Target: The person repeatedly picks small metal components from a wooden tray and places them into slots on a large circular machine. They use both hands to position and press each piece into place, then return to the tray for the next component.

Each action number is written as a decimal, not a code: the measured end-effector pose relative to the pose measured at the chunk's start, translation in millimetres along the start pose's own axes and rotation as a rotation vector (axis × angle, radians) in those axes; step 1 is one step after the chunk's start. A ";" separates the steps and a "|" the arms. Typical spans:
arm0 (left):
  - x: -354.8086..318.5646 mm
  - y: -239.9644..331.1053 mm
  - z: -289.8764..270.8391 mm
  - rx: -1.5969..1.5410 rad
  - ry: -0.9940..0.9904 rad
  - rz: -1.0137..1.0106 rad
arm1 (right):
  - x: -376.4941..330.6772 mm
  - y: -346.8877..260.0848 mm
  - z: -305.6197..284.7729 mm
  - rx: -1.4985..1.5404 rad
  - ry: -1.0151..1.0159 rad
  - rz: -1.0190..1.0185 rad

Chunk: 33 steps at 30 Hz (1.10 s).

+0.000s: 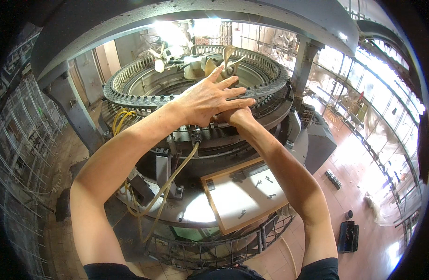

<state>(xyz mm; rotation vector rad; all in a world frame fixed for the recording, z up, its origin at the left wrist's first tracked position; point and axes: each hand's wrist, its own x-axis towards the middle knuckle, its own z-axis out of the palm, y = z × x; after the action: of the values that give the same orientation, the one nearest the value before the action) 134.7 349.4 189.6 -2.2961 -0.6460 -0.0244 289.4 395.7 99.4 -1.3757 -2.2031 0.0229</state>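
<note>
My left hand [209, 99] reaches over the near rim of a large circular knitting machine's ring [144, 100], its fingers spread apart and pointing to the right. Beneath and beside it is my right hand [240, 116], at the ring's near side. The left hand covers the right hand's fingers, so what they touch or hold is hidden. Just beyond the fingertips stands a small fan [229, 69] with brass-coloured blades. Below my wrists, a yellow hose [184, 165] runs down from a fitting on the machine.
A wood-framed white tray [228, 205] with small dark metal parts lies on the machine's lower deck. Grey posts [76, 109] stand left and right under an overhead beam [191, 14]. On the floor at right are a black bin [348, 237] and dark metal blocks [333, 179]. Wire racks line both sides.
</note>
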 end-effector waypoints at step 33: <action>2.4 3.6 1.6 -0.009 0.037 -0.037 | -13.4 -21.0 -30.4 0.330 -0.131 0.200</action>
<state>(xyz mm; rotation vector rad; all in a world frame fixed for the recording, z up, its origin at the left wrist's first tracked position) 138.2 349.4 186.6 -2.2869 -0.6704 -0.0869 290.2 366.5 125.7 -1.4278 -2.0398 0.5391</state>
